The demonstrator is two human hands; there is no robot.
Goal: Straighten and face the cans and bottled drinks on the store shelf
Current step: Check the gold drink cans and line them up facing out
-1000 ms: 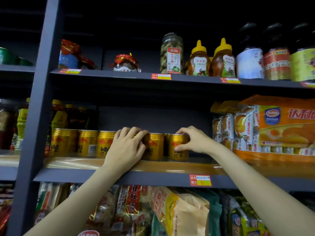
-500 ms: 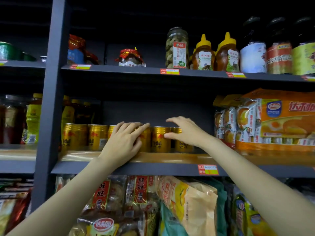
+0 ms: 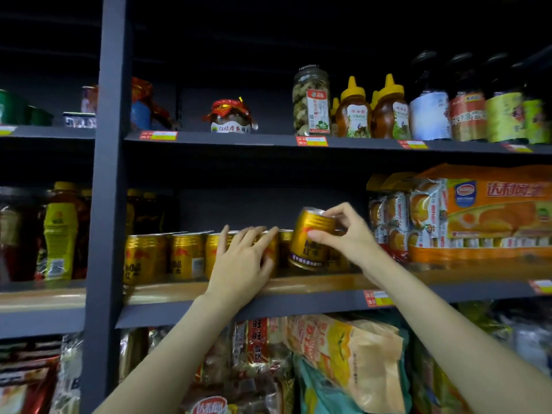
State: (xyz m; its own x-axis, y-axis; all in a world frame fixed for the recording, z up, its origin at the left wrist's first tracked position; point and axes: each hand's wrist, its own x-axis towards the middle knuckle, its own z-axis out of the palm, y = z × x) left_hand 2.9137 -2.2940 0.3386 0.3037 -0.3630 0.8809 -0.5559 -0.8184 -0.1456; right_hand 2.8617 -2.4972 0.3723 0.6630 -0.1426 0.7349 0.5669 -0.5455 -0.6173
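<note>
Gold can [image 3: 310, 239] up off the shelf [image 3: 313, 304] and tilted, top leaning left, pinched near its rim by the right hand [image 3: 348, 234], thumb on the front and fingers curled over the top. Just left of it, the left hand [image 3: 242, 259] lies flat with straight fingers against the front of the row of gold cans [image 3: 167, 255] standing upright on the middle shelf. Right of the right hand sit orange snack-cake packs [image 3: 484, 216]. Above both hands, honey bottles [image 3: 370, 110] and jars. Below them, bagged snacks [image 3: 352, 363].
</note>
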